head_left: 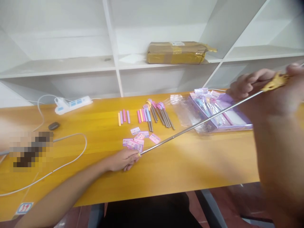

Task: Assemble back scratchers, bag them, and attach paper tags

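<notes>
A thin metal telescopic back scratcher (190, 128) is stretched long and slanting between my two hands. My left hand (123, 159) pinches its lower end, where a bit of yellow shows at the fingertips. Up at the right, my right hand (268, 91) is closed around the yellow claw head; motion blurs it. Beyond my left hand lie small printed cards (136, 144) in a loose pile. Farther back are several shortened back scratchers (163, 117) with purple, pink and yellow claws, beside coloured tubes (123, 116) in pink, purple and yellow.
An open purple box (234, 128) holds bagged items, with clear plastic bags (181, 110) beside it. A power strip (73, 104), a small black object (53, 126) and a white cable (85, 142) occupy the left. On the shelf behind sits a taped cardboard box (177, 53).
</notes>
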Tool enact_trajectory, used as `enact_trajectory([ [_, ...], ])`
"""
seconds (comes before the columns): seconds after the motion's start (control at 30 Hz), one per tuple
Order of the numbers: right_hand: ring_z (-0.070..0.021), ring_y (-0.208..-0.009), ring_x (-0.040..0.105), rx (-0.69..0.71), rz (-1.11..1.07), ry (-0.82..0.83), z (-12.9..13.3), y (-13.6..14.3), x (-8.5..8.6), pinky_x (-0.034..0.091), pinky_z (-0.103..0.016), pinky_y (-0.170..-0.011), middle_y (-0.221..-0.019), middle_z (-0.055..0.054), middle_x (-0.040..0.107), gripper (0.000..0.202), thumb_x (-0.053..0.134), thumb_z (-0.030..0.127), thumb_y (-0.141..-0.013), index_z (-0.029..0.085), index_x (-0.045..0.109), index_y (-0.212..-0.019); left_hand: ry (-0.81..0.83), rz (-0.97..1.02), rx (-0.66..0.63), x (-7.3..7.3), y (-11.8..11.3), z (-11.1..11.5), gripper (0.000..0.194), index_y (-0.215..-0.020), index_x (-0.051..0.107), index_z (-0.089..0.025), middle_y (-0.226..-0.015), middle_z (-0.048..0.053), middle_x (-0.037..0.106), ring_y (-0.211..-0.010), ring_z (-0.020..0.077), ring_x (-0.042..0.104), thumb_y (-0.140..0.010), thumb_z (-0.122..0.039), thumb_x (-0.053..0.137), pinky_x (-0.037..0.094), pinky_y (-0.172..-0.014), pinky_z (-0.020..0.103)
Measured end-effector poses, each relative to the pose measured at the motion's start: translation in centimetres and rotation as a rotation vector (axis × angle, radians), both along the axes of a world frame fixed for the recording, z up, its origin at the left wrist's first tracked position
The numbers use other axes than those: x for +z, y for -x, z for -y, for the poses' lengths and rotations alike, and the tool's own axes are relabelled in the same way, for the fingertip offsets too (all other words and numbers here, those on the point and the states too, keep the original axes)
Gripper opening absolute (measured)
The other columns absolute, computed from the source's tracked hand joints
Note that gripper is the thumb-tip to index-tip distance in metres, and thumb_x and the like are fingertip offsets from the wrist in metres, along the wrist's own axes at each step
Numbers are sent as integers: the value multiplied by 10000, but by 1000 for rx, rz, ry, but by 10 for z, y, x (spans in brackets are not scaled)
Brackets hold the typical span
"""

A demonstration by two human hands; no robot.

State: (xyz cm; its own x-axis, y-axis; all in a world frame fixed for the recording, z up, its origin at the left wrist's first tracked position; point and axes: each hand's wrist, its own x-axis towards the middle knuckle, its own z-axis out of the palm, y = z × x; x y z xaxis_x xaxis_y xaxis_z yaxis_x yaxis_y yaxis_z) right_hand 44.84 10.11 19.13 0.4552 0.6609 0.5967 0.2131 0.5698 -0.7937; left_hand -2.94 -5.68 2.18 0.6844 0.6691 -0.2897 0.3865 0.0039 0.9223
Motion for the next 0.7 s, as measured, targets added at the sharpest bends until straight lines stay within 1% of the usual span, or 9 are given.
enact_trajectory([
  [0.07, -34, -559, 632, 315, -211, 145, -2, 48, 0, 251, -447, -567, -514, -108, 602, 882, 1, 293, -1043, 68, 562, -401, -3, 13, 53, -2, -3, 2, 493, -918, 479, -219, -614, -57, 550, -481, 108, 512, -1116, -649, 342, 418, -492, 214],
  [0.13, -46, -556, 617, 530, -204, 213, 3, 95, -13, 315, -390, -577, -500, -82, 560, 928, -54, 277, -1065, 82, 686, -540, -39, 27, 111, -4, -7, 3, 483, -916, 475, -221, -596, -61, 538, -485, 110, 499, -1122, -635, 337, 413, -509, 221],
  [0.17, -69, -599, 639, 637, -142, 221, 9, 120, -26, 376, -367, -611, -548, -87, 592, 935, -23, 351, -1104, 85, 726, -611, -62, 37, 132, -5, -9, 4, 482, -910, 470, -222, -587, -63, 528, -488, 112, 494, -1125, -631, 332, 414, -521, 226],
  [0.23, -137, -704, 667, 808, -18, 166, 33, 170, -64, 494, -355, -707, -691, -107, 671, 878, 182, 625, -1129, 114, 733, -675, -97, 66, 167, -8, -13, 5, 485, -891, 451, -225, -579, -68, 501, -493, 115, 483, -1127, -628, 322, 418, -538, 234],
  [0.3, -191, -828, 678, 980, 120, 177, 65, 216, -112, 551, -371, -810, -845, -119, 709, 793, 334, 744, -1081, 147, 714, -721, -119, 85, 183, -9, -13, 6, 506, -872, 442, -224, -581, -67, 485, -497, 115, 471, -1125, -639, 302, 415, -542, 240],
  [0.37, -206, -780, 648, 1118, 39, 280, 96, 250, -156, 563, -376, -761, -812, -108, 676, 800, 216, 738, -1097, 179, 662, -739, -132, 70, 159, -8, -11, 7, 532, -869, 458, -218, -588, -63, 480, -502, 114, 467, -1120, -655, 288, 416, -546, 243],
  [0.43, -195, -672, 601, 1117, -87, 309, 115, 267, -187, 539, -360, -674, -755, -91, 639, 803, 148, 738, -1094, 192, 618, -740, -130, 38, 115, -5, -10, 7, 546, -880, 474, -213, -598, -59, 486, -506, 114, 471, -1115, -666, 280, 426, -547, 245],
  [0.5, -189, -654, 581, 1100, -96, 339, 118, 268, -200, 529, -356, -682, -756, -87, 632, 796, 150, 745, -1090, 193, 614, -752, -110, 15, 94, -2, -9, 6, 536, -891, 471, -216, -597, -62, 486, -495, 115, 475, -1112, -668, 288, 424, -527, 244],
  [0.7, -172, -631, 525, 1079, 42, 410, 96, 250, -195, 447, -322, -662, -661, -47, 550, 827, 167, 809, -1057, 187, 612, -744, 6, -37, 95, 3, -9, -1, 473, -921, 494, -216, -607, -55, 545, -466, 114, 514, -1120, -613, 334, 416, -458, 222],
])
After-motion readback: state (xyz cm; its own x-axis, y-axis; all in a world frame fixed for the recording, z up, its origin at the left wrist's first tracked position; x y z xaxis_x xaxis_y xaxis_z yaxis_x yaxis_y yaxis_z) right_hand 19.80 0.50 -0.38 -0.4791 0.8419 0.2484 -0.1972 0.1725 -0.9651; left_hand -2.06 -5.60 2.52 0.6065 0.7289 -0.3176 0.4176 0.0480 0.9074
